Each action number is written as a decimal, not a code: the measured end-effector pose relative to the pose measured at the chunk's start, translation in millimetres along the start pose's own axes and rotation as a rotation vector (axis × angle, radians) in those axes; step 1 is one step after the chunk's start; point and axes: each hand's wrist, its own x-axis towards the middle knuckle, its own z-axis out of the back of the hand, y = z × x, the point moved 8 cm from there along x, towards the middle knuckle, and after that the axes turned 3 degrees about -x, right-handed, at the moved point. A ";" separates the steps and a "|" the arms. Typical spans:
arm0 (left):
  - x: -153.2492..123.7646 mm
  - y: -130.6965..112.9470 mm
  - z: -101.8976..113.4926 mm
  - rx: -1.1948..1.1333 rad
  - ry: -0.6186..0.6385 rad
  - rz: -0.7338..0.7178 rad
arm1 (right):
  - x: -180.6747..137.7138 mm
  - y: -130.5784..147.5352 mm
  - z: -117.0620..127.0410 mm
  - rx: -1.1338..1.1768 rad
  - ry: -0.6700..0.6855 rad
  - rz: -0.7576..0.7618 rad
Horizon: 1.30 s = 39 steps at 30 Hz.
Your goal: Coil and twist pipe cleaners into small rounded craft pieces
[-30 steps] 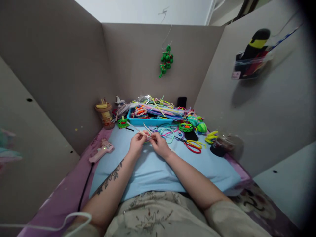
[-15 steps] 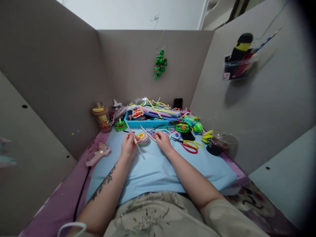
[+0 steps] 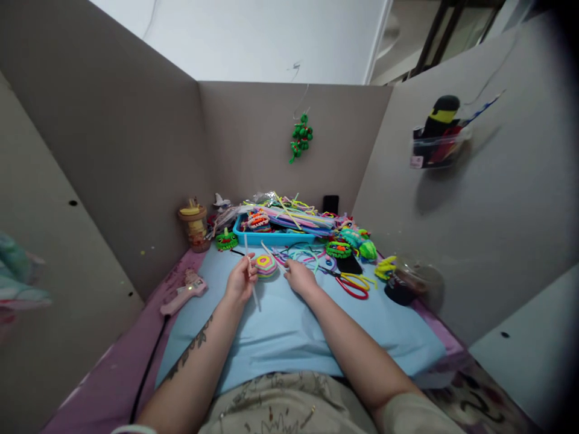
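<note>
Head view, left hand [image 3: 239,282] holding pale strip [image 3: 256,298], side walls [image 3: 149,138] well away

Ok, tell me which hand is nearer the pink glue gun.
Left. The left hand is to the right of the pink glue gun, apart from it; the right hand is farther right, beyond the multicoloured round piece.
</note>
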 end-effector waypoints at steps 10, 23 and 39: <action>5.3 -53.3 -10.8 0.262 -0.056 -0.067 | -11.5 -8.1 51.4 0.077 -0.313 0.049; 15.9 -47.3 -8.7 0.650 0.140 -0.073 | 12.1 9.5 76.9 -0.074 -0.299 0.297; 22.2 -40.3 10.0 0.862 0.078 -0.118 | 12.7 -17.1 53.5 0.049 -0.279 0.229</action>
